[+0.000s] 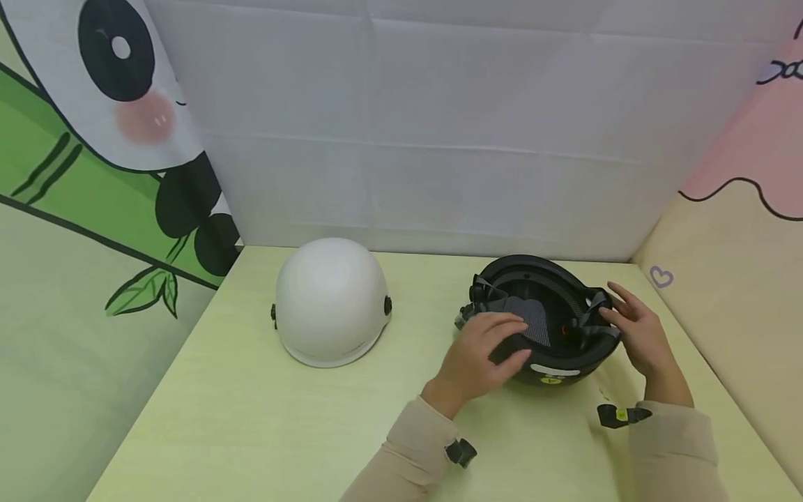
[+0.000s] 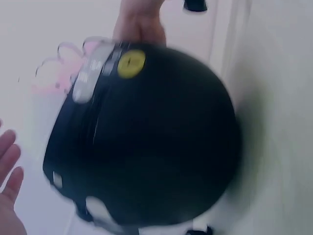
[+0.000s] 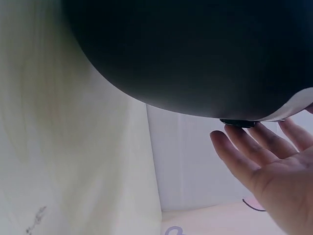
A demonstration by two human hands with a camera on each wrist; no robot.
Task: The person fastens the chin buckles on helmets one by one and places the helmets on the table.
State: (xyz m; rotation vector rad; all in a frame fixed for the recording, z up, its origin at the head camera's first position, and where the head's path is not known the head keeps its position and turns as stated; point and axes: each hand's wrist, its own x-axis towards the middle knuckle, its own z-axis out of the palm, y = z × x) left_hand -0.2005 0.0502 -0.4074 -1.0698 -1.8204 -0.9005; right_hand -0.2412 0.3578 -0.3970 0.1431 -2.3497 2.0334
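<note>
A black helmet (image 1: 564,359) lies upside down on the right part of the table, its padded inside and straps facing up. My left hand (image 1: 479,359) hovers over the helmet's near left rim with loosely bent fingers. In the left wrist view, that hand's fingers (image 2: 9,159) stand apart from the rounded shell (image 2: 161,132). My right hand (image 1: 643,338) is at the helmet's right side, fingers extended by the rim. In the right wrist view, its fingertips (image 3: 232,134) are at the shell's edge beside a small black fitting (image 3: 237,123). A white helmet (image 1: 332,300) sits dome up at the left.
The pale yellow table (image 1: 251,425) backs onto a white sheet (image 1: 439,139). Printed cartoon panels flank it, a green one (image 1: 37,139) at left and a pink and cream one (image 1: 740,279) at right.
</note>
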